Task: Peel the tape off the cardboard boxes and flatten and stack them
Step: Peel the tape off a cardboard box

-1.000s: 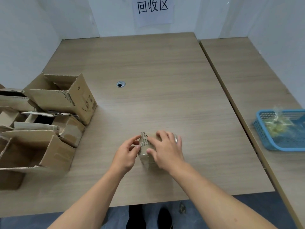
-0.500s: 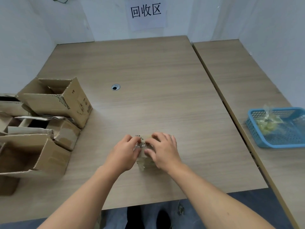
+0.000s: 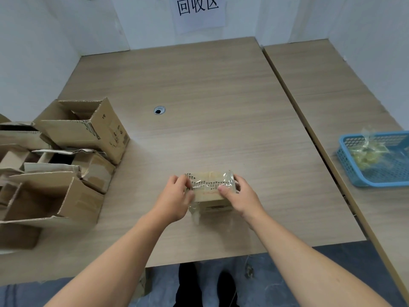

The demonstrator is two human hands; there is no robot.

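- A head-worn camera looked down at a wooden table (image 3: 221, 89) in a white-walled corner.
- A small cardboard box (image 3: 212, 197) sat at 6 o'clock on the table, near the front edge, between the person's two hands.
- Clear tape (image 3: 210, 181) with dark printed marks lay wrinkled across the box top, and a loose end hung down the near face.
- The left hand (image 3: 174, 200) was at the box's 9 o'clock end, with curled fingers pinching the tape there.
- The right hand (image 3: 242, 196) gripped the 3 o'clock end, its thumb pressing on the top.
- The hands were apart, with the box between them.
- Several open boxes (image 3: 84, 131) with raised flaps crowded together at 9 o'clock on the table.
- A round cable hole (image 3: 159, 110) sat toward 11 o'clock of the small box.
- At 3 o'clock, on an adjoining table (image 3: 327, 89), a blue basket (image 3: 380, 176) held crumpled scraps (image 3: 365, 151) of clear tape.
- A paper sign (image 3: 198, 12) with three Chinese characters hung on the wall at 12 o'clock.
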